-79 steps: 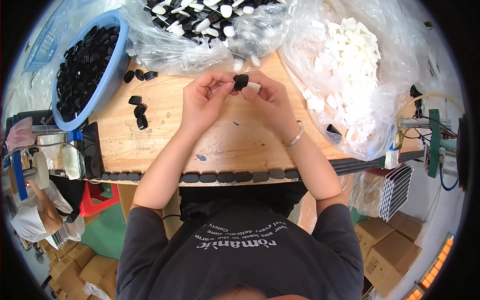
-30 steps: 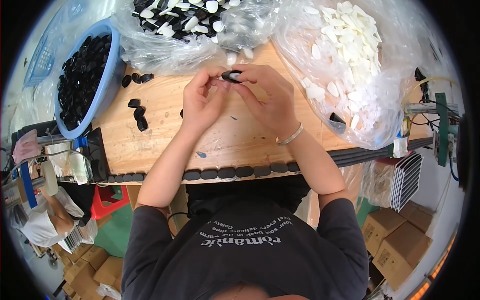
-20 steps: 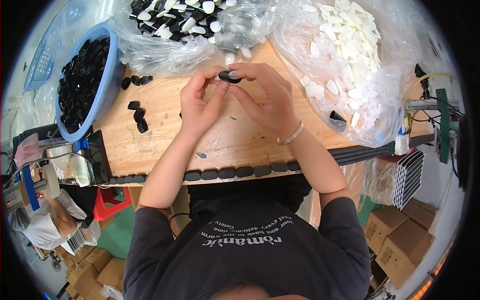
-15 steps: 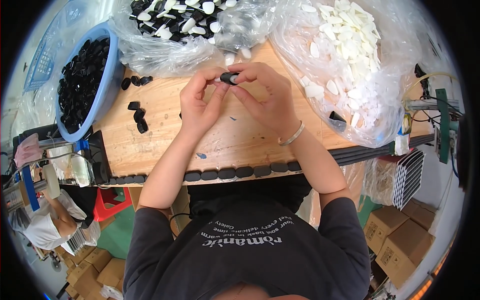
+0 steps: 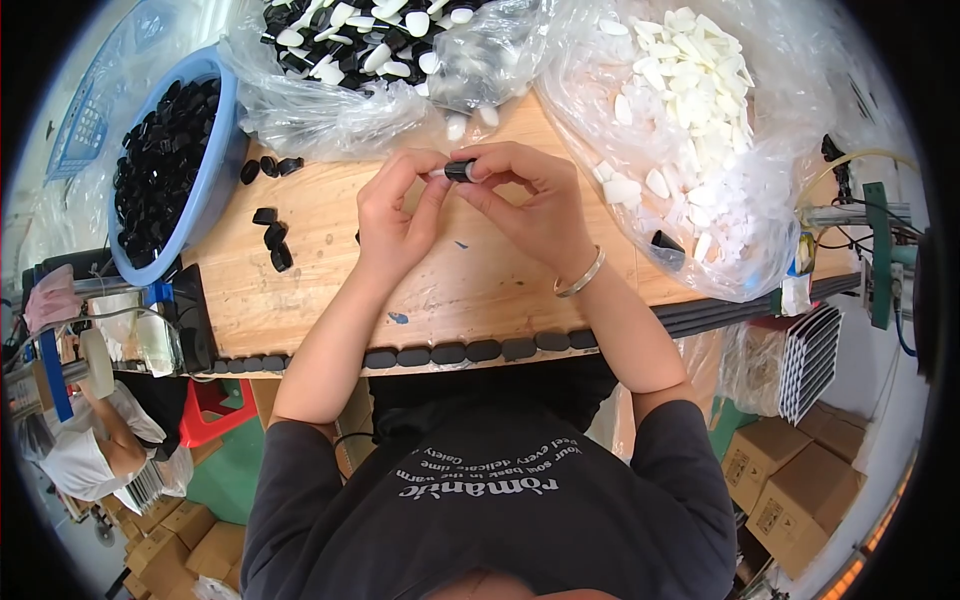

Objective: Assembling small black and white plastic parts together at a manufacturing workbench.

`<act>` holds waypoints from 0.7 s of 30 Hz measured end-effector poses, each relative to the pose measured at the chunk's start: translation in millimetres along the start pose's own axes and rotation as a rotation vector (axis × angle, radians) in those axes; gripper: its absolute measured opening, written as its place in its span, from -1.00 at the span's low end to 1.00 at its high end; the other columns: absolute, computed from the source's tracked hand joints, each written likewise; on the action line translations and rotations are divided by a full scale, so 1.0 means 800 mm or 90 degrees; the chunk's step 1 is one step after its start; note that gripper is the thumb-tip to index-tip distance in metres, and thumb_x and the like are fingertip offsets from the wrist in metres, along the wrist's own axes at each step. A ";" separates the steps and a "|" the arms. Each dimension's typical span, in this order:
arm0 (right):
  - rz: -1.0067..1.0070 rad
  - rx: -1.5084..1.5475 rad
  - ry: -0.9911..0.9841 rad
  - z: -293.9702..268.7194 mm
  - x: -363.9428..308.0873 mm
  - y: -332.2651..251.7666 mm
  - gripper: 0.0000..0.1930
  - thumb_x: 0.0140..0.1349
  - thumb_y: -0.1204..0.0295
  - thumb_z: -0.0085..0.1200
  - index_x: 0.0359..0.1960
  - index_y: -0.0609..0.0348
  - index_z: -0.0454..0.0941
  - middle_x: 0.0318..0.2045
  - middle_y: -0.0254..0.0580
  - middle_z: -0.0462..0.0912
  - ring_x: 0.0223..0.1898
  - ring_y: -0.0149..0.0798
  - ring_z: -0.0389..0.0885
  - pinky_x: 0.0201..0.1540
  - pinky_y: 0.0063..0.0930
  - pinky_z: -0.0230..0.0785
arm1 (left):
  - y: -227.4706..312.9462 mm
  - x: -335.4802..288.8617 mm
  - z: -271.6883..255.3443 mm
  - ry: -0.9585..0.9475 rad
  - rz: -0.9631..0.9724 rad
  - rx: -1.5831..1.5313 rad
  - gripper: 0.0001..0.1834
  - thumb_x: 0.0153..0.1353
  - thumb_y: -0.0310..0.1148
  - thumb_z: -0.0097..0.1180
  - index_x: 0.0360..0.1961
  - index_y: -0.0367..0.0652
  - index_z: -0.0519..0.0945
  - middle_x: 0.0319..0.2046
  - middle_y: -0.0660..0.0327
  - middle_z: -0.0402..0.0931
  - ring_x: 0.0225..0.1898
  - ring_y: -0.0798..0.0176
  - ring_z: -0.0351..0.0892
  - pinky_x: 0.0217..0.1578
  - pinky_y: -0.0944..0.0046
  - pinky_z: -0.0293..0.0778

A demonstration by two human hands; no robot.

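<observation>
— Surface? Surroundings?

— Pale wooden workbench [image 5: 330,300], row of dark pads along the near edge. Cardboard boxes [image 5: 790,480] on the floor at lower right. Another person in white [image 5: 85,465] low at the left edge, below bench level.

— On the bench?

— Blue plastic basin [image 5: 215,175] at the far left, filled with small black caps. Clear bag [image 5: 340,70] at the far middle, stuffed with mixed black-and-white pieces. Second clear bag [image 5: 690,130] at the right, heaped with white plastic pieces. Loose black caps [image 5: 272,238] lying between basin and hands, a few more near the basin's rim.

— Left hand?

— Left hand [image 5: 395,225] raised above the bench centre, fingers curled, thumb and forefinger pinched on the pale end of a small black-and-white part [image 5: 458,171].

— Right hand?

— Right hand [image 5: 535,205] just beside it, fingertips meeting the left's. Thumb and forefinger closed on the black end of the same part. Bracelet [image 5: 580,275] at the wrist.

— Part's position?

— Held crosswise between both hands, clear of the wood, just in front of the middle bag. White tip toward the left, black body toward the right. Exact shape too small to tell.

— Anything else near?

— One black cap [image 5: 665,240] at the right bag's near edge. Small blue mark [image 5: 398,318] on the wood close to the left forearm.
</observation>
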State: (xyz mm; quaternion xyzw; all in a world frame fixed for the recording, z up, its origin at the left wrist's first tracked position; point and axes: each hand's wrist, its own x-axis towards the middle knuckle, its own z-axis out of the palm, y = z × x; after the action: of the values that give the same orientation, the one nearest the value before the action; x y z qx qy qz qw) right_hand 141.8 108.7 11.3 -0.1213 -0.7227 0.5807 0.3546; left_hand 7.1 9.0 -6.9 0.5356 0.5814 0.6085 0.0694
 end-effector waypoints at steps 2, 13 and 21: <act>0.023 0.001 0.015 0.002 -0.002 0.000 -0.84 0.05 0.67 0.23 -0.31 0.31 0.55 -0.16 -0.15 0.65 -0.20 -0.42 0.63 -0.15 -0.61 0.50 | -0.005 -0.002 -0.002 -0.012 -0.043 -0.023 -0.87 0.07 -0.68 0.11 -0.33 -0.31 0.54 -0.38 0.13 0.56 -0.37 0.27 0.52 -0.27 0.37 0.42; -0.076 -0.108 0.001 -0.003 0.003 -0.002 -0.83 0.03 0.65 0.25 -0.31 0.32 0.59 -0.28 -0.22 0.67 -0.31 -0.44 0.63 -0.23 -0.60 0.52 | 0.001 0.004 -0.014 -0.092 -0.010 0.064 -0.86 0.05 -0.67 0.11 -0.33 -0.28 0.53 -0.46 0.12 0.46 -0.40 0.15 0.46 -0.32 0.30 0.39; -0.086 -0.174 -0.006 -0.001 0.001 0.003 -0.84 0.02 0.65 0.24 -0.33 0.31 0.59 -0.33 -0.19 0.66 -0.37 -0.36 0.62 -0.27 -0.59 0.50 | 0.014 0.018 -0.024 -0.157 0.136 0.237 -0.83 0.04 -0.67 0.11 -0.30 -0.31 0.51 -0.40 0.04 0.43 -0.30 -0.01 0.43 -0.28 0.20 0.39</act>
State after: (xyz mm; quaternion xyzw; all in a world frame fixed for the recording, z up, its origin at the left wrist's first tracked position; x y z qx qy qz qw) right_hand 141.0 110.6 9.2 -0.1168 -0.8033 0.4518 0.3701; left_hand -7.1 3.7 15.2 0.6677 0.6108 0.4249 -0.0247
